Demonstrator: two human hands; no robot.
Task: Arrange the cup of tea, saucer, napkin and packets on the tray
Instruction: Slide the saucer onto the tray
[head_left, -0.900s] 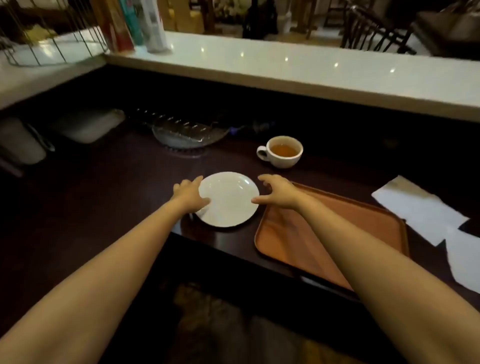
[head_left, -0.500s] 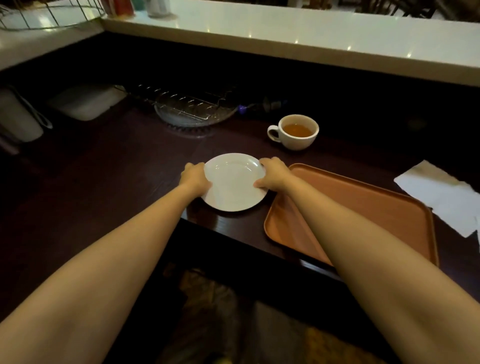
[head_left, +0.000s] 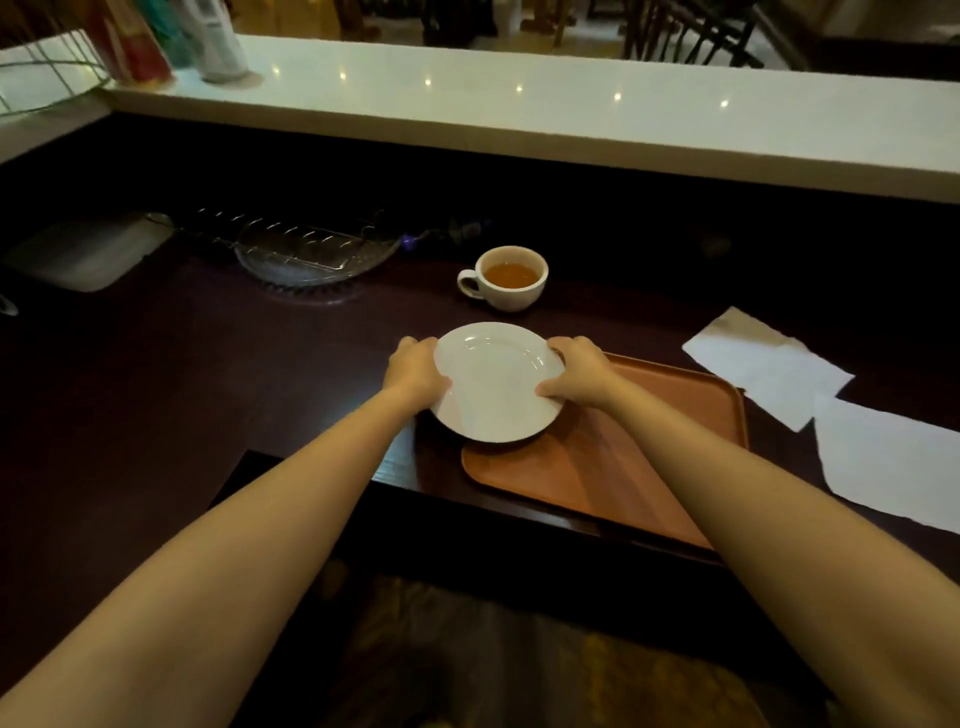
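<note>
Saucer (head_left: 496, 382), white and bare, sits between both hands at the tray's (head_left: 670, 415) far left corner, its right part overlapping the tray rim and its left part over the dark worktop (head_left: 182, 389). The left hand (head_left: 415, 371) is clamped on the saucer's left edge, fingers curled around the rim; the right hand (head_left: 576, 374) is clamped on the right edge, thumb lying on the near side of the rim. Whether the saucer is lifted clear or rests on the tray edge cannot be told.

The tray is orange-brown, lies at the near edge of the worktop, and carries nothing besides the overlapping saucer. The cup (head_left: 506, 278), white and filled with amber tea, stands on the worktop just beyond the saucer, handle to the left, apart from both saucer and tray. Right of the tray lie two white napkins: one (head_left: 766, 366) farther, one (head_left: 893, 462) nearer, overlapping at a corner. Far left of the cup rests a clear glass dish (head_left: 311, 254). A pale counter (head_left: 519, 114) runs along the far side.
</note>
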